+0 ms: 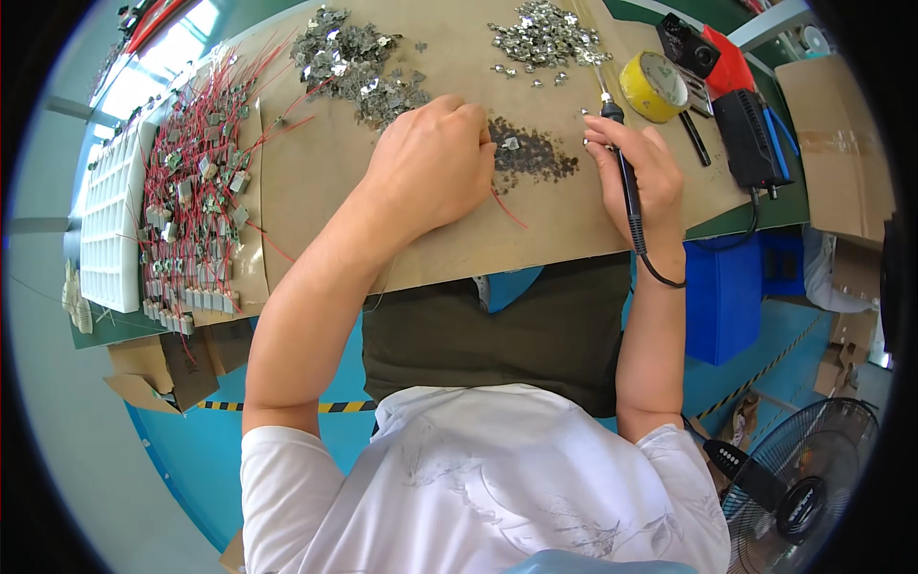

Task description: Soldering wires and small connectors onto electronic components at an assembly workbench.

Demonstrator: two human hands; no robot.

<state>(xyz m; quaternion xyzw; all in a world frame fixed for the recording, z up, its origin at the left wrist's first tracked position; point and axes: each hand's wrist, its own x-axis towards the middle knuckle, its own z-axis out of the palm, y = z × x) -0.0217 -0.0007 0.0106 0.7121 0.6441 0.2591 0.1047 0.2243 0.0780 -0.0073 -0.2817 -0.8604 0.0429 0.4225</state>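
My right hand is closed around a black-handled soldering iron, its metal tip pointing away toward the far side. A tiny shiny piece shows at the thumb and fingertip of that hand. My left hand is curled closed over the brown sheet, its fingertips mostly hidden. From beneath it a thin red wire trails toward me; what the fingers hold does not show. Just right of the left hand lies a spread of small dark round parts, with one silvery metal piece on top.
Piles of grey metal pieces and shiny silver parts lie beyond my hands. Left are many red-wired parts and a white tray. Right are yellow tape, a black marker and a black corded box.
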